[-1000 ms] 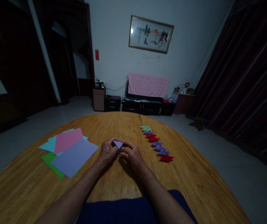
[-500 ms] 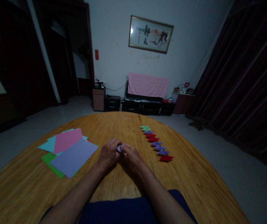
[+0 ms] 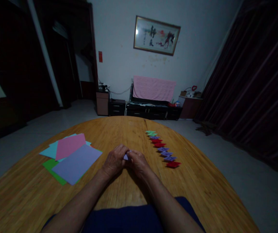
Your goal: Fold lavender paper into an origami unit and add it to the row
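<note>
Head view: your left hand (image 3: 114, 160) is clamping, fingers curled, on a small folded piece of lavender paper (image 3: 126, 157). Your right hand (image 3: 138, 162) is gripping the same piece from the other side. Both hands are meeting around it, so only a small patch is showing between them; the fold shape is hidden. You are holding the piece over the middle of the rounded, wood-grained bench (image 3: 187, 194); can't tell if it is touching the top.

Left of your hands, flat sheets are lying overlapped. A lavender rectangular paper sheet (image 3: 77, 165) is sitting nearest your left hand, a green paper sheet (image 3: 52, 170) is sticking out from under it, and a pink paper sheet (image 3: 71, 145) is lying behind, with light-blue paper (image 3: 49, 151) showing beneath.

Right of your hands, a slanting row of small folded paper boats (image 3: 166, 154) is running toward you. Far to near: two light green, one lavender, two red, three lavender, one red.

Dark-blue cloth (image 3: 119, 220) is showing below your forearms. Beyond the bench, a pink towel (image 3: 153, 88) is hanging above a low black cabinet (image 3: 139, 110).
</note>
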`<state>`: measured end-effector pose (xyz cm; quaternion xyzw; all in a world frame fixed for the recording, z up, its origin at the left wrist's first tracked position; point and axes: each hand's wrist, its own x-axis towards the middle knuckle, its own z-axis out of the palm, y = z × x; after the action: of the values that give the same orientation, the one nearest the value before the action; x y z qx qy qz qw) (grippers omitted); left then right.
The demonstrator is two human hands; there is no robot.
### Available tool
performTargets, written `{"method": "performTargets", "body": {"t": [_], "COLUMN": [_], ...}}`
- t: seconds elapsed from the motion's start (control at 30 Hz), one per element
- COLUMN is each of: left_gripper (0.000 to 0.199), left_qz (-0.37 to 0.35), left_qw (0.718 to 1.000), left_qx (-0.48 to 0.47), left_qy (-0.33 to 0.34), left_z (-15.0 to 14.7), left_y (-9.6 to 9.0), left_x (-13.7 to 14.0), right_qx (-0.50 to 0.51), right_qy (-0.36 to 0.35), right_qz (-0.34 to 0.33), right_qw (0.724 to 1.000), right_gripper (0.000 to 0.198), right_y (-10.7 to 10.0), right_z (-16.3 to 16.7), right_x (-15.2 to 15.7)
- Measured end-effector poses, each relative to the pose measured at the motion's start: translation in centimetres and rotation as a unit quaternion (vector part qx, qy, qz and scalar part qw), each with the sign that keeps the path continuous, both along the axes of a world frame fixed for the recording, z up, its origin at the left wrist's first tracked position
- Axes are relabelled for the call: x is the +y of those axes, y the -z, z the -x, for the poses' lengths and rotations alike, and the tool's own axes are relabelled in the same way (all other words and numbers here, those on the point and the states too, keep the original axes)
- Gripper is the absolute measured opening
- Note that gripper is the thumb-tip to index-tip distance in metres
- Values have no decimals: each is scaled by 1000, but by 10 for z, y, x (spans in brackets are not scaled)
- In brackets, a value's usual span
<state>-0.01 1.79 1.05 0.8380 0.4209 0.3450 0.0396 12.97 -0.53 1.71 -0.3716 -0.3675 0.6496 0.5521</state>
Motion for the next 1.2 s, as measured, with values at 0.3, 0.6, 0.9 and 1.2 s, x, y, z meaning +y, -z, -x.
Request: {"method": "performTargets", "body": {"t": [0.3, 0.6, 0.9, 1.2], "left_gripper": [43, 23, 13, 13], "left_qz": [98, 202, 250, 225], "left_qw": [978, 944, 894, 902], "left_qx": [-164, -259, -359, -357], "left_qy": [87, 33, 99, 89], "left_z": [1, 1, -3, 3], "left_y": [6, -4, -5, -4], "left_x": [7, 4, 0, 7], "right_qx": [-119, -205, -273, -367], "right_qy": [89, 105, 70, 87], "right_qz": [-60, -116, -213, -224], "right_qw": [987, 966, 936, 899], "right_gripper": [26, 50, 38, 22], "right_y": [7, 14, 14, 10], "right_z": [-12, -11, -9, -16], "right_x": [10, 13, 7, 7]}}
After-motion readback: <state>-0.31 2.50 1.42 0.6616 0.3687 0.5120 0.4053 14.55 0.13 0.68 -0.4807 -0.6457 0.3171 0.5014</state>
